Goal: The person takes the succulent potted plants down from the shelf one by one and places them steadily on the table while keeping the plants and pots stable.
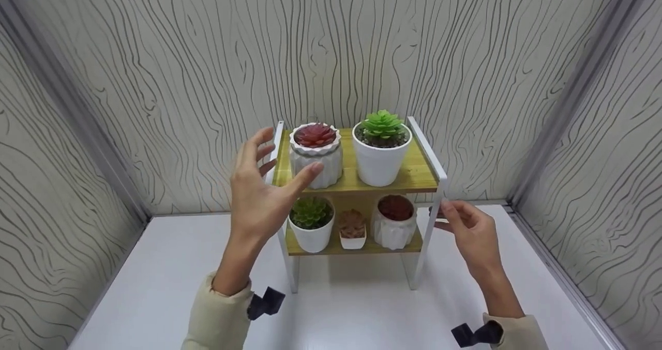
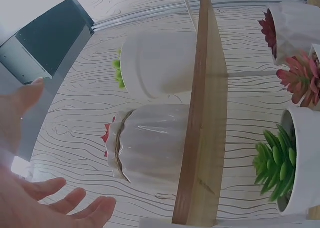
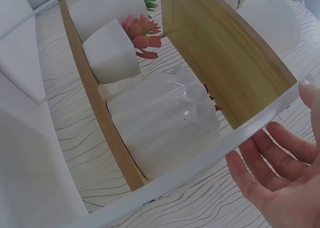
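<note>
A two-tier plant shelf [image 1: 393,189] with wooden boards and white metal sides stands in front of me. On its top board, a scalloped white pot [image 1: 331,161] with a red succulent [image 1: 315,135] is at the left. Beside it stands a smooth white pot [image 1: 380,164] with a green succulent [image 1: 382,124]. My left hand [image 1: 258,195] is spread around the scalloped pot's left side, holding nothing; its thumb overlaps the pot in the head view. With thumb in front and fingers behind, my right hand [image 3: 280,173] holds the shelf's right white side frame [image 3: 200,160].
Along the lower board stand a white pot with a green succulent [image 1: 311,213], a small white pot [image 1: 352,242] with a pinkish succulent, and a ribbed white pot [image 1: 394,231] with a dark red one. The white table [image 1: 351,314] meets patterned panels [image 1: 331,45] behind and at both sides.
</note>
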`<state>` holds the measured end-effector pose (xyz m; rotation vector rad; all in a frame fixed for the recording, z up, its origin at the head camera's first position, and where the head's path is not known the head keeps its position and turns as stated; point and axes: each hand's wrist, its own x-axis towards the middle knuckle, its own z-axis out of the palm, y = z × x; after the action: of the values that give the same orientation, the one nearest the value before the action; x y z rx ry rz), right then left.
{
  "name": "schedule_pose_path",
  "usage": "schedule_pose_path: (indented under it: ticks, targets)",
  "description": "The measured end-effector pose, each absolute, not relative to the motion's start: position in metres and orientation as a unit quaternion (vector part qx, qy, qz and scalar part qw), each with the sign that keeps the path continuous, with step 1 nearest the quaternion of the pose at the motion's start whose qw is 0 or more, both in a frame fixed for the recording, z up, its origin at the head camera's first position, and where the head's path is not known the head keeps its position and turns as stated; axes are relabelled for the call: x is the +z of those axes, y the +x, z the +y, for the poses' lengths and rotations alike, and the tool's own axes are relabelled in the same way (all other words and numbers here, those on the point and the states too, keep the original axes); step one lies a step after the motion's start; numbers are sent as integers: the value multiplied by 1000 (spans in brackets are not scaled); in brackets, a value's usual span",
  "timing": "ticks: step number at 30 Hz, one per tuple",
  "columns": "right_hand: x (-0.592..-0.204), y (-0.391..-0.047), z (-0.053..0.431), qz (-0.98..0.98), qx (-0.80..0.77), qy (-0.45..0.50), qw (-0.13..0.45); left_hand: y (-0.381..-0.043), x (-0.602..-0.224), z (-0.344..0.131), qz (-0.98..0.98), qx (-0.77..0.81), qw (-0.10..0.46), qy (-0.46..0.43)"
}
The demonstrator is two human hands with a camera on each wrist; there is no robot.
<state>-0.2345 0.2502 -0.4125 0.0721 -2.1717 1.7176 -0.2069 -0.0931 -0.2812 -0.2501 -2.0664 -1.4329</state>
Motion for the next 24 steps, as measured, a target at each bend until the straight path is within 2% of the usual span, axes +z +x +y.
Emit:
schedule_pose_path:
  ticks: [5,14,24]
  targets:
    - [-413,-236,247,-761,620,16,193,-212,-277,-84,-778,-534,318,-85]
    - [-415,-238,244,-751,629,15,201,-219,-279,-71,-802,-507,312,-55]
    - [-414,-236,244,-754,625,23,201,-226,-267,-65,-846,-494,199,-20]
